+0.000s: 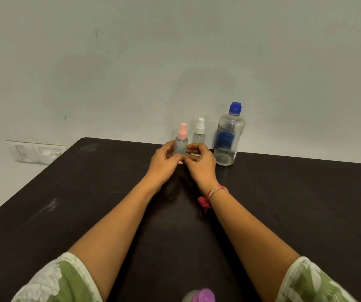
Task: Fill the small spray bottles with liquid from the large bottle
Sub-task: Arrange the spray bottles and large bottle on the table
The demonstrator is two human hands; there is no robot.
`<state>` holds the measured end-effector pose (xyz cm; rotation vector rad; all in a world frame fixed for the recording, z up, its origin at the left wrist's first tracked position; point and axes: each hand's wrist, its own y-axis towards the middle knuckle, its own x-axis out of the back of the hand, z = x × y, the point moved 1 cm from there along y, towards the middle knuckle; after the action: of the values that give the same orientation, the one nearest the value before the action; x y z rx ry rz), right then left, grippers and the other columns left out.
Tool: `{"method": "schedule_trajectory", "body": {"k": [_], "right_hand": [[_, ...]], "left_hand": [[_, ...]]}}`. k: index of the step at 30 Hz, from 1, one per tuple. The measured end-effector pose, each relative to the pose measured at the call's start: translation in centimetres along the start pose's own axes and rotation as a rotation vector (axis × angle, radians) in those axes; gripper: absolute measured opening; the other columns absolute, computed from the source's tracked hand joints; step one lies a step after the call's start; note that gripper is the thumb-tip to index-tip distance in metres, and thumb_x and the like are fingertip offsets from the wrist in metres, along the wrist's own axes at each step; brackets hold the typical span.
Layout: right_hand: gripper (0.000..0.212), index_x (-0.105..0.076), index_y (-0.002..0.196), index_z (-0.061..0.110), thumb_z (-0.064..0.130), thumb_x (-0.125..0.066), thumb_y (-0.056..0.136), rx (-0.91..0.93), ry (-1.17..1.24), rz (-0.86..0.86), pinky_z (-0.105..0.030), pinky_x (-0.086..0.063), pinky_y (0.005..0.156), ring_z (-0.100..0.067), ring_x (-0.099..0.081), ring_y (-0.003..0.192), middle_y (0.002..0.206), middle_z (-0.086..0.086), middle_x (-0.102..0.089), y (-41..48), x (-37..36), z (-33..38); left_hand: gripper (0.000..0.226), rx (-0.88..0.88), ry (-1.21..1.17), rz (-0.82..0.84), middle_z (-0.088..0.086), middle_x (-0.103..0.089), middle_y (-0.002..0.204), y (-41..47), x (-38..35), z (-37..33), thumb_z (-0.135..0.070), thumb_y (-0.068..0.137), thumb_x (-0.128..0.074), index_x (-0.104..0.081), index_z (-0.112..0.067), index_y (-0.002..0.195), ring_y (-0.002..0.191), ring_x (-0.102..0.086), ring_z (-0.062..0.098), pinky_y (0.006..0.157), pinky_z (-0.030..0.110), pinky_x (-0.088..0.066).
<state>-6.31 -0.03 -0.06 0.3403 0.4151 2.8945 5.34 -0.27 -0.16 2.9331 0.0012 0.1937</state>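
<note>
**Two hands hold a small pink-topped spray bottle, ready to open it**

A blurred purple object point(201, 295) sits at the bottom edge, closest to the viewer; what it is cannot be told. Above it, two bare forearms in green-and-white patterned sleeves point(55, 280) reach forward over a dark counter point(66, 214). The right wrist wears a thread bracelet point(216, 190) with a red tassel point(204, 203).

Near the far edge of the counter, both hands meet round the pink-topped spray bottle point(181, 144). The left hand point(164, 163) curls its thumb and fingers round the lower body from one side. The right hand point(202, 165) curls its fingers against the other side. The bottle stands upright, and its pink top point(183, 130) is on and clear of both hands.

Just behind and to the right stands a white-topped spray bottle point(199, 136), untouched. Right of that is the large bottle point(229, 138), clear, with its blue cap point(235, 107) on. How much liquid it holds is hard to tell.

The step in hand looks like opening the pink bottle. It would go best with one hand steadying the body low down while the other moves up to the pink collar and twists there, not on the nozzle. The top probably carries a dip tube, so it should be lifted straight up. The small bottle looks light and would tip easily, so it should stay flat on the counter.

Behind everything is a plain pale wall point(175, 62), with a switch plate point(37, 151) low on the left.
</note>
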Motion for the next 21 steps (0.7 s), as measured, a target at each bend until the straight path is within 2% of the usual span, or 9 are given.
{"method": "schedule_trajectory", "body": {"k": [3, 6, 10, 13, 17, 19, 21], "right_hand": [[0.030, -0.059, 0.109, 0.008, 0.002, -0.070, 0.082, 0.002, 0.003, 0.013, -0.022, -0.052, 0.088, -0.015, -0.063, 0.099, 0.104, -0.002, -0.062, 0.19, -0.17, -0.09], [0.035, -0.059, 0.115, 0.005, 0.000, -0.069, 0.082, -0.012, 0.016, 0.015, -0.025, -0.052, 0.092, -0.018, -0.064, 0.106, 0.113, -0.009, -0.065, 0.27, -0.23, -0.33], [0.045, -0.056, 0.127, 0.007, 0.000, -0.067, 0.083, -0.001, -0.031, 0.036, -0.016, -0.046, 0.092, -0.011, -0.058, 0.111, 0.124, -0.008, -0.062, 0.28, -0.23, -0.43], [0.050, -0.053, 0.132, 0.008, 0.001, -0.065, 0.084, 0.000, -0.060, 0.050, -0.016, -0.045, 0.092, -0.015, -0.058, 0.116, 0.128, -0.008, -0.061, 0.21, -0.34, -0.39], [0.046, -0.054, 0.131, 0.008, 0.001, -0.062, 0.086, 0.014, -0.098, -0.007, 0.002, -0.042, 0.072, -0.009, -0.059, 0.102, 0.119, -0.002, -0.061, 0.03, -0.32, -0.05], [0.041, -0.056, 0.127, 0.006, 0.000, -0.060, 0.086, 0.028, -0.106, -0.059, 0.002, -0.042, 0.070, -0.009, -0.060, 0.098, 0.115, -0.003, -0.062, -0.03, -0.27, 0.00], [0.034, -0.060, 0.119, 0.005, -0.001, -0.060, 0.085, 0.027, -0.114, -0.076, -0.002, -0.044, 0.074, -0.014, -0.064, 0.100, 0.113, -0.007, -0.066, -0.05, -0.26, -0.07]], "left_hand": [[0.045, 0.016, -0.009, 0.029, 0.005, -0.064, 0.122, 0.23, 0.17, 0.21, -0.006, 0.087, -0.057, -0.054, -0.014, 0.131, 0.113, -0.060, 0.015, 0.101, 0.032, -0.047], [0.047, 0.026, -0.007, 0.047, 0.004, -0.063, 0.124, 0.36, 0.23, 0.22, -0.005, 0.087, -0.056, -0.053, -0.014, 0.133, 0.114, -0.059, 0.014, 0.103, 0.035, -0.046], [0.053, 0.037, -0.008, 0.059, 0.004, -0.060, 0.129, 0.31, 0.10, 0.25, -0.004, 0.087, -0.056, -0.048, -0.015, 0.138, 0.119, -0.056, 0.013, 0.105, 0.033, -0.043], [0.059, 0.047, -0.002, 0.082, 0.003, -0.056, 0.135, 0.32, 0.08, 0.18, -0.002, 0.087, -0.056, -0.042, -0.016, 0.142, 0.124, -0.052, 0.013, 0.105, 0.028, -0.041], [0.068, 0.058, 0.028, 0.068, 0.004, -0.045, 0.145, 0.36, 0.17, 0.25, -0.013, 0.083, -0.060, -0.034, -0.017, 0.146, 0.132, -0.045, 0.015, 0.110, 0.035, -0.038], [0.064, 0.041, 0.061, -0.003, 0.003, -0.039, 0.146, 0.27, 0.11, 0.22, -0.011, 0.084, -0.061, -0.036, -0.016, 0.144, 0.130, -0.045, 0.015, 0.106, 0.033, -0.040], [0.056, 0.000, 0.082, -0.054, 0.005, -0.042, 0.140, 0.27, 0.05, 0.26, -0.007, 0.084, -0.061, -0.042, -0.017, 0.136, 0.121, -0.051, 0.014, 0.098, 0.028, -0.045]]}}
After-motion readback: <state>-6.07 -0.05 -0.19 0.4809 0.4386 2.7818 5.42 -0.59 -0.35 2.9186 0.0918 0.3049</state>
